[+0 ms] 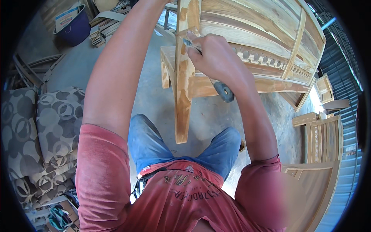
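My right hand [216, 56] is closed around a slim hand tool [225, 91], which looks like a putty knife. The grey, worn end of its handle has a hole and sticks out below my palm. Its other end lies at a pale, blotchy wooden post [182, 85] on a large piece of unfinished wooden furniture [239, 27]. Darker smeared patches mark the wood. My left arm [119, 65] reaches up past the post's left side. Only a sliver of my left hand [169, 1] shows at the top edge, with its fingers hidden.
Patterned cushions [58, 123] are stacked at the left. A purple bucket [73, 31] and wood strips [102, 33] stand at the back left. More wooden furniture [324, 139] is at the right, by a corrugated metal wall [349, 116]. Concrete floor [208, 116] shows between my knees.
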Tool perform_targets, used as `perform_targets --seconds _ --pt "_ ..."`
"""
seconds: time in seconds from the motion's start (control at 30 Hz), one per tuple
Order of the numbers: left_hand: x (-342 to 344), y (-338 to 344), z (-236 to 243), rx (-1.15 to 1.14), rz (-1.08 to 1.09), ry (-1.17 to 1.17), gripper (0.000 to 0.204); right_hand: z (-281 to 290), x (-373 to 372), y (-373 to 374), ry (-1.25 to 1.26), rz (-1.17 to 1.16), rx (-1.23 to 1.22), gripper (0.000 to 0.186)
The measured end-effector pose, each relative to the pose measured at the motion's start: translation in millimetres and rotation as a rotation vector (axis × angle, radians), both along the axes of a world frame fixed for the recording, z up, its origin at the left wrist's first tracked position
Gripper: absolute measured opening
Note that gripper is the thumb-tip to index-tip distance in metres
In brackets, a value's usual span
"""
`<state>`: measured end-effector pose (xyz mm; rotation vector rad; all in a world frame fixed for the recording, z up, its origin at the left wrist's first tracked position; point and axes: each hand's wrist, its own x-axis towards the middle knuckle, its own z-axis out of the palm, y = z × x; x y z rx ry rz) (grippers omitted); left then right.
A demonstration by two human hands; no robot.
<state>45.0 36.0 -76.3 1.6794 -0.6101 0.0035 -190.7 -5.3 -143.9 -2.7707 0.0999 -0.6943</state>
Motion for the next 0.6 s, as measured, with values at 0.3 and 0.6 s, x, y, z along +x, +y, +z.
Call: perform_targets --seconds 0.3,0.6 --pt "-5.4 7.4 20.2 -0.173 -0.295 0.346 0.078 10.2 -5.0 -10.8 0.059 -0.078 0.109 0.042" --pt "2.3 -17.7 -7.6 -0.013 0.081 -0.32 0.081 -122.6 -190.0 -74.4 -0.14 -0.028 1.231 0.058"
